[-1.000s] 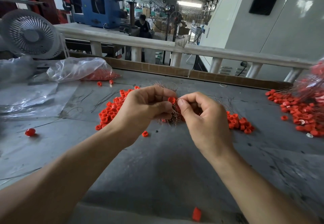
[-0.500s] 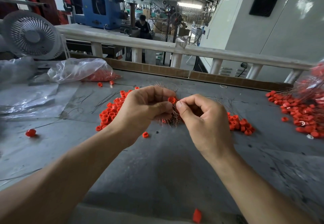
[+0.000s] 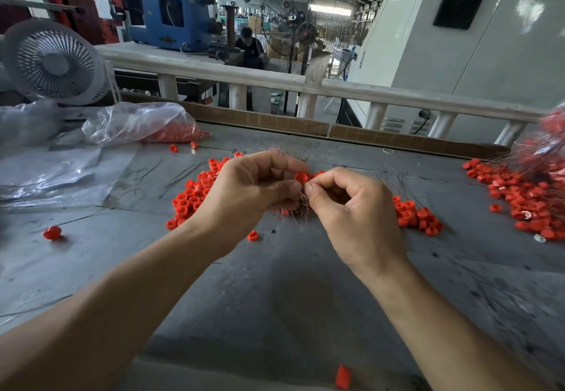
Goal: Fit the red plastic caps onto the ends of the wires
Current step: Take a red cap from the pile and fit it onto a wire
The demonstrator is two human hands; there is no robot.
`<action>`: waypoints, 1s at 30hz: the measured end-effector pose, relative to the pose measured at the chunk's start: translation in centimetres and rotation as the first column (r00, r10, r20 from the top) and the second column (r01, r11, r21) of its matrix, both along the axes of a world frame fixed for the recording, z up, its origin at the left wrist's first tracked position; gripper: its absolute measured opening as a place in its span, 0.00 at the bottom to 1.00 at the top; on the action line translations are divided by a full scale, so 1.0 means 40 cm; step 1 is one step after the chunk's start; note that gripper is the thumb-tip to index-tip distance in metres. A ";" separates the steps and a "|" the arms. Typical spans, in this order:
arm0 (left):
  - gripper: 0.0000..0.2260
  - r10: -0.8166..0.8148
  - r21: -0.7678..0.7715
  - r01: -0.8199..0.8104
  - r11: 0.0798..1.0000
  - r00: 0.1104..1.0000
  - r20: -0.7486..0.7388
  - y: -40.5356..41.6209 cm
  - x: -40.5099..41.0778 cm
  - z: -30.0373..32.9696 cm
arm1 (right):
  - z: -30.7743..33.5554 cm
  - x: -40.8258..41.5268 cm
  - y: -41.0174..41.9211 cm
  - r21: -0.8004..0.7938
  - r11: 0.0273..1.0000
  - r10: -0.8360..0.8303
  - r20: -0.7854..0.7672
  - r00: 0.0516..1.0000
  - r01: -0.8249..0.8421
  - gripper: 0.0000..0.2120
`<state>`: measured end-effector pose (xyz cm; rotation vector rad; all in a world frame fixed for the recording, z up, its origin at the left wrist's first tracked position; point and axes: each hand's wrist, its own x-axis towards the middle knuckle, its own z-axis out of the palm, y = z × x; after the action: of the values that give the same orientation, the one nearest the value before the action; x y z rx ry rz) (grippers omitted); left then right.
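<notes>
Left hand [image 3: 253, 195] grip pinches red cap [image 3: 301, 177]; right hand [image 3: 351, 207] pinches thin wire [image 3: 304, 199] just below. Cap light, rigid; wire springy, so hold near tip.

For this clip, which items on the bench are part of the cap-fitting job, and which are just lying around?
In the job:
- red cap pinched in the left hand
- wire bundle worked by the right hand
- loose cap pile behind the left hand
- capped wires heap at far right

Lying about:
- desk fan
- plastic bag
- plastic sheet
</notes>
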<state>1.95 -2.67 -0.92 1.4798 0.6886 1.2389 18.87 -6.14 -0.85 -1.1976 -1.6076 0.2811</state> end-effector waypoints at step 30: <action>0.11 0.049 -0.044 -0.050 0.998 0.998 -0.030 0.011 -0.004 -0.001 | -0.009 0.015 0.012 -0.051 0.996 0.066 -0.081 0.995 -0.070 0.07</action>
<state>1.80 -2.22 -0.94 1.4543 0.7714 1.2339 19.47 -5.66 -1.22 -1.1598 -1.5824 0.4124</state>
